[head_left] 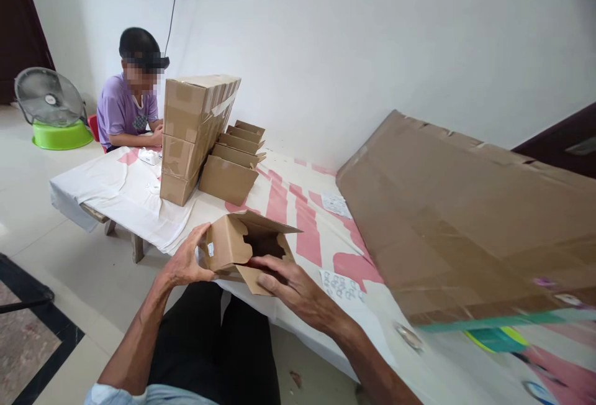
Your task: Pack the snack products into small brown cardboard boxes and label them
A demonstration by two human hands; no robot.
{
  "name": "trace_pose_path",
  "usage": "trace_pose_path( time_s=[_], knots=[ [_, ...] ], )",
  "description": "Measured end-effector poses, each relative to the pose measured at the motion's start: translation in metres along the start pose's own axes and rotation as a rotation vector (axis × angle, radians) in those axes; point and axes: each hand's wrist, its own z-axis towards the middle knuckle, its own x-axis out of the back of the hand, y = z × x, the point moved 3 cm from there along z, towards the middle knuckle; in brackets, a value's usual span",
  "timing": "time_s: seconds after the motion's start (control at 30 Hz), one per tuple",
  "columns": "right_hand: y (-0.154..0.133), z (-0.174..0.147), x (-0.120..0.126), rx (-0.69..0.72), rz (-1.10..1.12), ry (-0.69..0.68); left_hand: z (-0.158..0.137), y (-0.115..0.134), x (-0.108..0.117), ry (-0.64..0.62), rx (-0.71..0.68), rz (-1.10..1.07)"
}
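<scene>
A brown cardboard box (228,243) with a small white label on its side lies at the near edge of the covered table, its flaps apart and its dark inside showing. My left hand (192,257) grips the labelled end, thumb below and fingers over the top corner. At the opening, my right hand (291,287) has its fingers reaching in past the lower flap, with the thumb against that flap. The fingertips inside the box are partly hidden, and I cannot make out anything held there.
Several opened cardboard boxes (228,178) stand in a row beside a taped stack of cartons (181,138). A large cardboard sheet (447,225) leans at the right. Across the table sits a person (123,107) in a purple shirt. A fan (50,99) stands behind on the left.
</scene>
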Motion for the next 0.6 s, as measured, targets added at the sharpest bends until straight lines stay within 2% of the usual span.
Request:
trace_pose_path(
  time_s=[0.1,0.27,0.4,0.6],
  knots=[
    [-0.001,0.013,-0.015,0.057,-0.111,0.004,-0.004,-0.013,-0.001,0.021,0.043,-0.029],
    [0.014,0.023,-0.041,0.078,-0.328,0.131,-0.016,-0.036,-0.002,0.033,0.133,-0.061],
    [0.021,0.024,-0.047,0.084,-0.362,0.155,-0.019,-0.046,-0.005,0.036,0.219,-0.132],
    [0.022,0.022,-0.046,0.089,-0.336,0.162,-0.016,-0.061,-0.016,0.165,0.366,-0.191]
  ],
)
